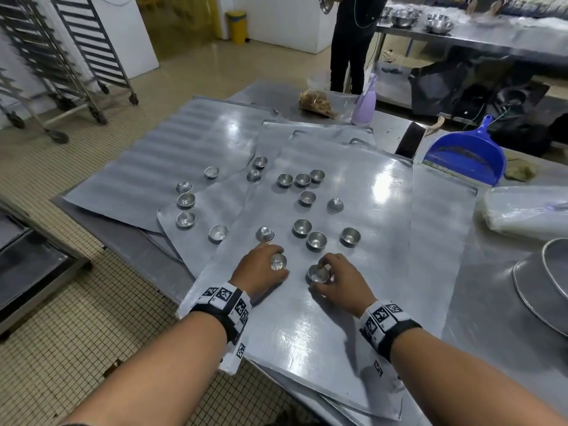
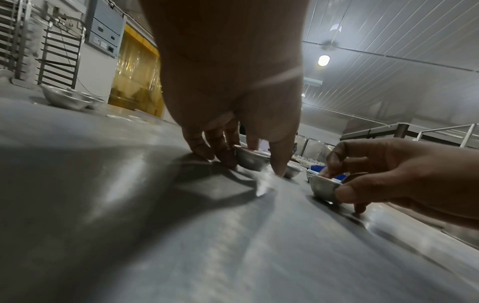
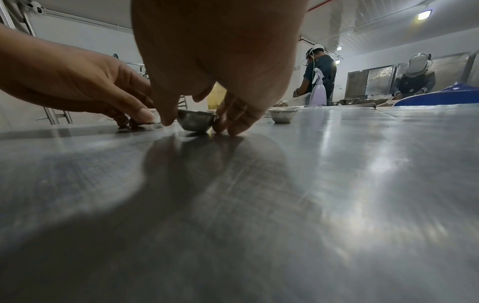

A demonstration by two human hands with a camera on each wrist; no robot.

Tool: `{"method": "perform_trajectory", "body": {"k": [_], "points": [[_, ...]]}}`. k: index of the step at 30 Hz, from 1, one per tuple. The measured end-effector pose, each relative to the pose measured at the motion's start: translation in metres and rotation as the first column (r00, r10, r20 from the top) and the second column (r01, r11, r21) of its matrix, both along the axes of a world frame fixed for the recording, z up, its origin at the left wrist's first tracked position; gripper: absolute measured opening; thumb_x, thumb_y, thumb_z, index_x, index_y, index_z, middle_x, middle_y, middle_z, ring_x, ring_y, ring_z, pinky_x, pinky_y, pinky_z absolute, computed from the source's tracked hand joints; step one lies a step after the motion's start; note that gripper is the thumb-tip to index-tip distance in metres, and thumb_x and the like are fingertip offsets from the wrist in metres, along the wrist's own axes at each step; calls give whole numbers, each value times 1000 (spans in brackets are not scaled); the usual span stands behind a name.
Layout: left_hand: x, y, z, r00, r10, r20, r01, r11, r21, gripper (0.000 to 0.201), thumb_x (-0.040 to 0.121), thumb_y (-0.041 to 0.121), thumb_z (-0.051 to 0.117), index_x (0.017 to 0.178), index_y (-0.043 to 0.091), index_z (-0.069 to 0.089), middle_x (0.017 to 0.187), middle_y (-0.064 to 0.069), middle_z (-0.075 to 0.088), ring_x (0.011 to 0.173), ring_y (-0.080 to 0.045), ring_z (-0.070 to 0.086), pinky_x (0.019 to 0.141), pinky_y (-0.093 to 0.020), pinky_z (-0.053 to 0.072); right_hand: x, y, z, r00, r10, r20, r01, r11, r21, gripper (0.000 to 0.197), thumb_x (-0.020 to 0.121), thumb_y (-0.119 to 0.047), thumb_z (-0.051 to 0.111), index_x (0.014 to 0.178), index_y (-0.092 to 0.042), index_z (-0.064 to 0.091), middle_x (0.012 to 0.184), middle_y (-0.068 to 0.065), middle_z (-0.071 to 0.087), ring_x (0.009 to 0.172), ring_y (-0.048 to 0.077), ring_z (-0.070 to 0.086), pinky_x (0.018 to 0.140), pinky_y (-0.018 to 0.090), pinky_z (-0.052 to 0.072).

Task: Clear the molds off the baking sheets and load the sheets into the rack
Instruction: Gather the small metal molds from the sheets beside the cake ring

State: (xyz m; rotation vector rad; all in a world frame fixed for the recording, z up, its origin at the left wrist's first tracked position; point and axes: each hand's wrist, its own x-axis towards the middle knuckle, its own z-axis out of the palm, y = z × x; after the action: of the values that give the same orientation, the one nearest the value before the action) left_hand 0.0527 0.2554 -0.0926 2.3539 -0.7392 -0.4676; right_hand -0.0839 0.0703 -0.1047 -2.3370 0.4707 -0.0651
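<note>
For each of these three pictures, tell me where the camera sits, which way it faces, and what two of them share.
Head: above, facing down at the baking sheets; shows both forearms, left hand and right hand.
Left wrist: low over the sheet, looking along the left hand's fingers round a mold.
Right wrist: equally low, behind the right hand's fingers on a second mold.
Shared: both wrist views show the opposite hand.

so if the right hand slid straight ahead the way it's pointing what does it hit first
Probably the mold just beyond the one it grips; the right hand points up the sheet towards it, though depth is unclear.
</note>
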Motion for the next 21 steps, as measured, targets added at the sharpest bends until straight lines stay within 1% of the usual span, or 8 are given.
{"method": "perform_trajectory", "body": {"k": [3,5,7,9,11,15,18,21], "points": [[-2,1,0,1000,-12,-10,12,1000,5,55,77,35,78,129,24,60,132,0,55,116,-21,57,97,-31,45,0,1,0,1000,-17,-25,18,999,36,49,64,-47,69,110,-42,51,104,-20,58,88,5,59,77,26,49],[-3,1,-1,1000,-24,-5,24,1000,12,59,78,34,78,132,23,58,132,0,55,118,-21,56,98,-28,43,1,2,-2,999,-8,-46,10,1000,29,65,66,-48,68,127,-36,52,114,-16,60,97,9,60,84,27,48],[-5,0,-1,1000,-25,-1,25,1000,19,64,78,33,79,135,20,56,133,0,56,119,-20,55,96,-25,41,1,2,-5,998,-13,-57,14,1000,12,73,67,-51,65,136,-32,51,121,-14,58,105,10,58,91,28,47],[-7,-3,-1,1000,-23,-6,23,999,28,64,77,33,80,134,18,56,132,0,57,119,-19,55,95,-23,40,-1,3,-5,998,-16,-58,15,1000,-13,75,66,-57,60,135,-29,53,122,-13,57,107,10,56,92,28,46],[-11,-9,0,999,-38,-19,38,999,29,62,76,33,80,132,19,58,128,0,56,117,-19,56,96,-25,41,-6,0,-5,998,-14,-57,12,1000,-25,72,65,-59,58,130,-29,56,118,-11,56,103,11,56,89,29,47],[-24,-33,4,993,-117,-6,117,993,4,58,77,31,80,131,23,60,121,-1,54,113,-20,57,97,-29,43,-25,-21,-5,998,-25,-59,24,1000,-20,64,72,-50,70,129,-23,58,121,-5,57,105,16,58,90,32,49],[-41,-63,8,984,-180,7,180,983,16,60,78,33,79,133,20,58,127,-2,56,116,-20,56,98,-31,44,-49,-44,-5,996,-79,-37,78,997,-26,57,77,-44,74,128,-24,58,122,-4,57,107,17,58,91,31,48],[-63,-99,14,967,-256,-3,256,966,31,55,76,35,79,125,17,61,122,-2,59,113,-21,58,97,-38,48,-82,-70,-3,988,-149,-29,148,988,-39,56,79,-42,76,129,-24,58,124,-1,55,109,19,58,94,32,47]]}}
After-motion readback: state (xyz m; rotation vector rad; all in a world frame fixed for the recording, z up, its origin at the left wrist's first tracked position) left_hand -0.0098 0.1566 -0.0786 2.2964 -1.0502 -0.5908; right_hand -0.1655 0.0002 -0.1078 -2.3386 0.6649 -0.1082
